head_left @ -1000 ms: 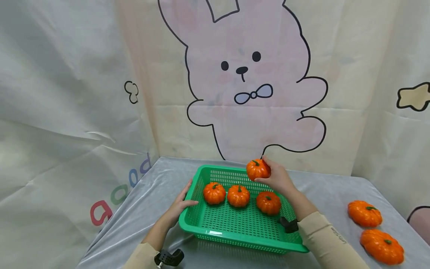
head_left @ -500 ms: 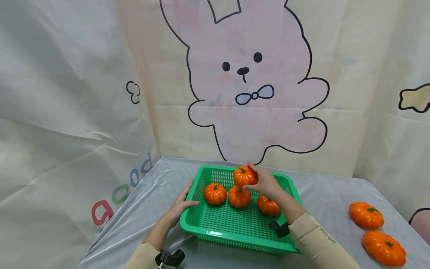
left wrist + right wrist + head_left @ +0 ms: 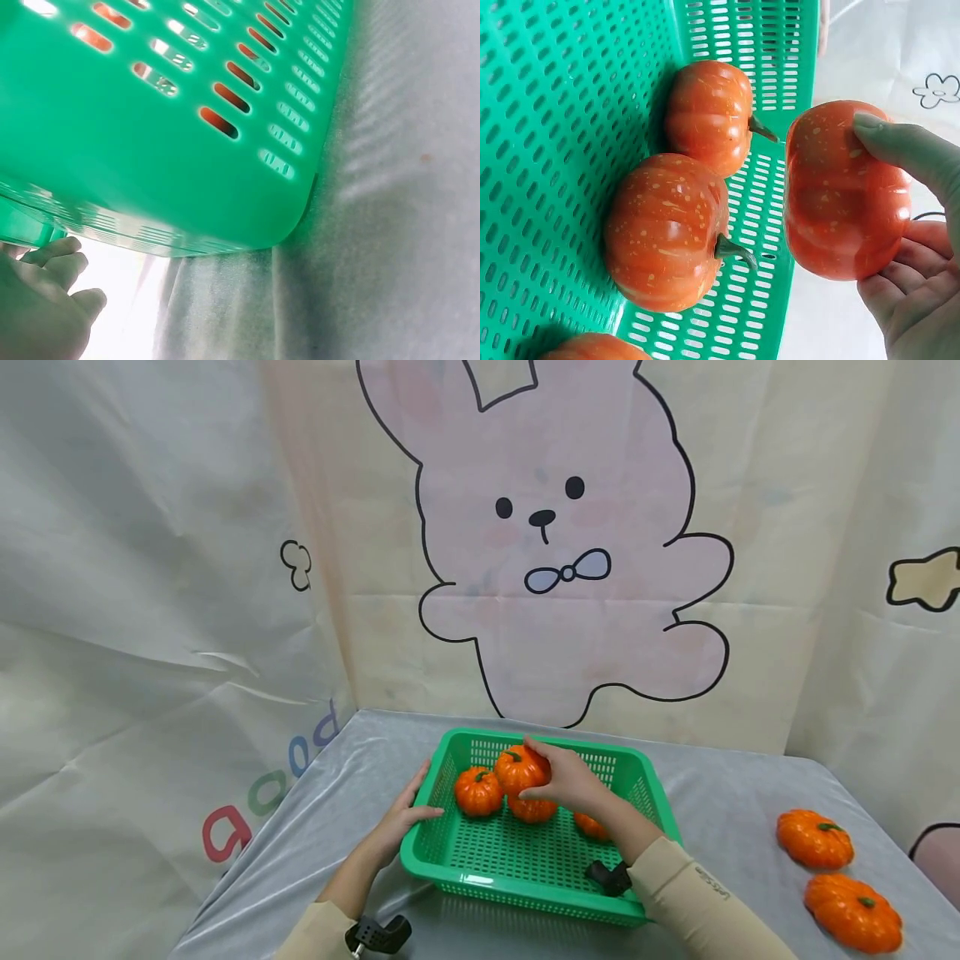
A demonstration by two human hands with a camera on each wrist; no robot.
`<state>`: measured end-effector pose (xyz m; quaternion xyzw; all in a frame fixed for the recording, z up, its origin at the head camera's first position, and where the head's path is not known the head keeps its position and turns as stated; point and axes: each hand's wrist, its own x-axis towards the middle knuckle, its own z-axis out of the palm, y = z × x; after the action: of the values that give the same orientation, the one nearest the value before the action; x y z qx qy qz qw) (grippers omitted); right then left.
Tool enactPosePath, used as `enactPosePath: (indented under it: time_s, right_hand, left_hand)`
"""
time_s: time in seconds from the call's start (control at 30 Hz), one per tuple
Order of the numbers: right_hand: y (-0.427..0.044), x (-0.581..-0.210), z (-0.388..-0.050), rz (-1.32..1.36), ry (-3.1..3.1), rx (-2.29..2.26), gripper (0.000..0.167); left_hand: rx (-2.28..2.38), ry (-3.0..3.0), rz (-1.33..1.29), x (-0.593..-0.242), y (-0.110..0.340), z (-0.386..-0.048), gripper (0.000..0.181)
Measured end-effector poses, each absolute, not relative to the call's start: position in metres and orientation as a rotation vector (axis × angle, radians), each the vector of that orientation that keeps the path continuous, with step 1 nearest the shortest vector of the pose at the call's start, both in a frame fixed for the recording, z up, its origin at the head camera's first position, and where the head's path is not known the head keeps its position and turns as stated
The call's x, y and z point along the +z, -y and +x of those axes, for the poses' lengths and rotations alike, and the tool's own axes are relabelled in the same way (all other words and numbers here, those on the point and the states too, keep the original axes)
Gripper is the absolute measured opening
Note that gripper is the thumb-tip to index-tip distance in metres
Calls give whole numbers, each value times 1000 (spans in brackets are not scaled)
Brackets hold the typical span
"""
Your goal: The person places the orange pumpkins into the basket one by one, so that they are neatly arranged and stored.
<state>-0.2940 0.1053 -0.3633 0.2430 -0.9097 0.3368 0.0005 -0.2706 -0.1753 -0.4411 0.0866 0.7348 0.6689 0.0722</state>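
Note:
My right hand grips an orange pumpkin above the green basket, over its back left part. In the right wrist view, thumb and fingers of my right hand hold that pumpkin by its sides. Inside the basket sit a left pumpkin, a middle pumpkin partly hidden under the held one, and a right pumpkin partly behind my forearm. My left hand rests on the basket's left rim, fingers extended; the left wrist view shows it beside the basket wall.
Two more pumpkins, one farther back and one nearer, lie on the grey cloth to the right of the basket. A curtain with a bear drawing hangs behind the table.
My right hand has carried its pumpkin leftward and down, from above the basket's back right part to above the left and middle pumpkins. The left hand has stayed on the rim.

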Motion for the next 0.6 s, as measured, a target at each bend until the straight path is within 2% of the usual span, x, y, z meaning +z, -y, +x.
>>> enactPosePath:
  time_s: [0.27, 0.6]
  right_hand:
    - [-98, -366, -293, 851, 2877, 1039, 84]
    - [-92, -375, -295, 1123, 2895, 993, 82]
  left_hand:
    - [1999, -2211, 253, -439, 174, -270, 84]
    - [2008, -2204, 263, -439, 174, -269, 84]
